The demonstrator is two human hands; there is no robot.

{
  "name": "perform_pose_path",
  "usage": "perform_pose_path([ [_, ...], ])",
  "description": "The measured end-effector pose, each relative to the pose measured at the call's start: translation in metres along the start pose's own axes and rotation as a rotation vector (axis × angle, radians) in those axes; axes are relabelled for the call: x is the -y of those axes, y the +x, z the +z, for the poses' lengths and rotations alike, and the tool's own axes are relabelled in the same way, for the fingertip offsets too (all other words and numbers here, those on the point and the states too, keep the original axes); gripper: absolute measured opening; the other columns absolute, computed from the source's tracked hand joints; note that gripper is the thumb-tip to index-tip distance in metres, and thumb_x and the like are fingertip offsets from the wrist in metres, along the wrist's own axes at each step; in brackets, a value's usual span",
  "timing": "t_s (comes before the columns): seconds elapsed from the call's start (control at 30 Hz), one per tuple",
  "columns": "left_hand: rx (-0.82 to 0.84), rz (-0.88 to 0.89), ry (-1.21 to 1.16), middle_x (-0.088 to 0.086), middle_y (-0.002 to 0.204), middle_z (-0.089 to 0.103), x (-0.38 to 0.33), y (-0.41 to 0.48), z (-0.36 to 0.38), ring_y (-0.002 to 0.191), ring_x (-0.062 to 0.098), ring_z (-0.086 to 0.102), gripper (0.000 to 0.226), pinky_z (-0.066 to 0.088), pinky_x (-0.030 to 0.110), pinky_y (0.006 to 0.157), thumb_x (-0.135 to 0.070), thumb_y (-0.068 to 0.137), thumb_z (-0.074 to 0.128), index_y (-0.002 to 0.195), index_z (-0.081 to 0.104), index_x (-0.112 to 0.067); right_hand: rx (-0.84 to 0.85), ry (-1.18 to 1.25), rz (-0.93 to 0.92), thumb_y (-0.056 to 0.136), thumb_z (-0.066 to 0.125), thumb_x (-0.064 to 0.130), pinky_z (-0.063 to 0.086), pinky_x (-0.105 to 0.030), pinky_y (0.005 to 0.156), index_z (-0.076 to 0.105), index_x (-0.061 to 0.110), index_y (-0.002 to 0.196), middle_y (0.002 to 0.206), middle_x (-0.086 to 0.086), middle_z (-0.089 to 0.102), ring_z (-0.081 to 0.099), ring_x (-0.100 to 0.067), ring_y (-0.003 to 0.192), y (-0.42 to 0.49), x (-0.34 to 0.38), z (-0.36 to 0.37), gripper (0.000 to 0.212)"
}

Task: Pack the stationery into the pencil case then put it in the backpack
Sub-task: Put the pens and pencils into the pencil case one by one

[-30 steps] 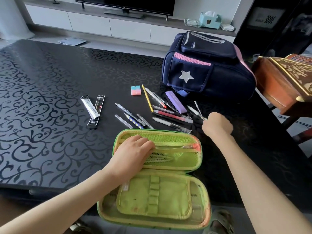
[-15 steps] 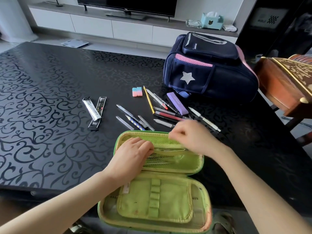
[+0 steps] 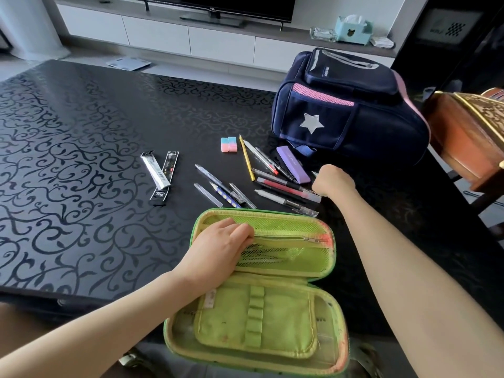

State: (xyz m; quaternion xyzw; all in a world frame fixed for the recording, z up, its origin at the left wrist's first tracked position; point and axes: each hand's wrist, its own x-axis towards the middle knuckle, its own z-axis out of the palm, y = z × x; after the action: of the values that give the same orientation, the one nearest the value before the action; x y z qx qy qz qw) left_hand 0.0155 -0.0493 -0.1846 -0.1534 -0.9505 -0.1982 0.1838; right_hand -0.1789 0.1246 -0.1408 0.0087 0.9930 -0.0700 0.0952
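A green pencil case [image 3: 261, 320] lies open at the table's front edge, its lid flat toward the pens. My left hand [image 3: 218, 244] grips the left edge of the lid's mesh pocket [image 3: 300, 252], which holds a few thin items. My right hand [image 3: 334, 181] is curled shut over white pens at the right end of the pile, and one pen tip pokes out at its left. Loose pens include a red pen [image 3: 283, 186] and a yellow pencil [image 3: 246, 159]. A pink-blue eraser [image 3: 228, 144] and a purple box [image 3: 293, 164] lie there too. The navy backpack [image 3: 381, 126] sits behind them.
Two refill packets [image 3: 161, 173] lie left of the pens on the black patterned table [image 3: 81, 159]. A wooden chair [image 3: 469, 137] stands close to the backpack on the right. The case overhangs the near table edge.
My right hand left the mesh pocket and moved back out to the pens at the right of the pile. My left hand kept hold of the pocket edge.
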Motion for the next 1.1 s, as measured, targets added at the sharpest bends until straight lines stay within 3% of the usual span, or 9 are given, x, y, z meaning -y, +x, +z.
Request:
perform_pose_path([
  [0.1,-0.006,0.019,0.024,0.000,0.067,0.059,-0.002,-0.002,-0.001,0.063,0.022,0.050,0.022,0.047,0.034,0.055,-0.021,0.093,0.040,0.082,0.055,-0.010,-0.099,-0.114,0.077,0.085,0.055,0.005,0.039,-0.033,0.072,0.060,0.006,0.109,0.113,-0.013,0.061,0.057,-0.032,0.106,-0.026,-0.007,-0.017,0.024],
  [0.2,-0.035,0.020,0.045,0.001,0.067,0.058,-0.002,-0.002,-0.002,0.063,0.022,0.049,0.021,0.045,0.036,0.055,-0.020,0.093,0.041,0.082,0.055,-0.009,-0.202,-0.104,-0.161,0.088,0.054,0.008,0.040,-0.032,0.068,0.057,0.012,0.085,0.089,-0.010,0.060,0.060,-0.032,0.091,-0.068,-0.014,-0.028,0.006],
  [0.33,-0.076,0.042,0.071,0.001,0.067,0.058,-0.002,-0.004,-0.001,0.064,0.022,0.047,0.014,0.042,0.033,0.059,-0.015,0.091,0.050,0.080,0.057,-0.008,-0.033,-0.019,-0.566,0.090,0.054,0.020,0.047,-0.032,0.073,0.061,0.018,0.082,0.080,0.003,0.064,0.060,-0.019,0.080,-0.117,-0.012,-0.024,0.011],
  [0.53,-0.090,0.070,0.071,0.001,0.073,0.058,-0.003,-0.003,-0.004,0.069,0.022,0.047,0.015,0.041,0.033,0.065,-0.019,0.091,0.052,0.081,0.060,-0.011,0.091,-0.156,-0.819,0.087,0.061,0.032,0.041,-0.031,0.085,0.072,0.027,0.092,0.095,0.008,0.067,0.049,-0.011,0.093,-0.116,0.002,0.003,0.013],
  [0.67,-0.080,0.040,-0.006,-0.002,0.078,0.059,-0.001,0.000,-0.009,0.072,0.021,0.050,0.021,0.042,0.032,0.069,-0.027,0.092,0.047,0.084,0.062,-0.015,0.326,-0.034,-0.775,0.087,0.059,0.026,0.049,-0.023,0.070,0.073,0.028,0.096,0.091,0.011,0.073,0.058,0.005,0.069,-0.106,0.004,-0.011,0.017],
  [0.73,-0.107,0.018,-0.001,-0.002,0.079,0.061,0.005,0.004,-0.015,0.071,0.021,0.052,0.020,0.042,0.031,0.070,-0.025,0.091,0.048,0.086,0.064,-0.014,0.197,0.169,-0.663,0.087,0.057,0.023,0.050,-0.026,0.063,0.074,0.025,0.090,0.080,0.008,0.072,0.060,-0.005,0.060,-0.088,0.006,-0.017,0.017],
  [0.83,-0.152,-0.061,0.044,0.000,0.077,0.062,0.026,0.012,-0.025,0.070,0.022,0.053,0.022,0.041,0.030,0.069,-0.022,0.090,0.046,0.084,0.065,-0.013,-0.140,0.121,-0.495,0.088,0.058,0.021,0.051,-0.034,0.077,0.071,0.018,0.097,0.092,0.000,0.071,0.063,-0.020,0.087,-0.051,0.013,-0.008,0.016],
  [0.93,-0.180,-0.221,0.104,-0.001,0.079,0.064,0.057,0.018,-0.036,0.073,0.023,0.056,0.023,0.042,0.028,0.067,-0.024,0.086,0.046,0.083,0.067,-0.016,-0.127,-0.055,-0.461,0.087,0.062,0.026,0.044,-0.031,0.076,0.067,0.018,0.101,0.101,-0.002,0.067,0.055,-0.025,0.102,-0.030,0.024,0.006,0.017],
  [1.1,-0.115,-0.343,0.171,0.003,0.080,0.065,0.098,0.027,-0.048,0.075,0.030,0.057,0.010,0.049,0.037,0.065,-0.005,0.078,0.068,0.081,0.069,-0.014,-0.133,-0.201,-0.512,0.085,0.065,0.027,0.048,-0.032,0.071,0.068,0.015,0.087,0.089,-0.002,0.068,0.058,-0.024,0.095,-0.021,0.035,0.015,0.012],
])
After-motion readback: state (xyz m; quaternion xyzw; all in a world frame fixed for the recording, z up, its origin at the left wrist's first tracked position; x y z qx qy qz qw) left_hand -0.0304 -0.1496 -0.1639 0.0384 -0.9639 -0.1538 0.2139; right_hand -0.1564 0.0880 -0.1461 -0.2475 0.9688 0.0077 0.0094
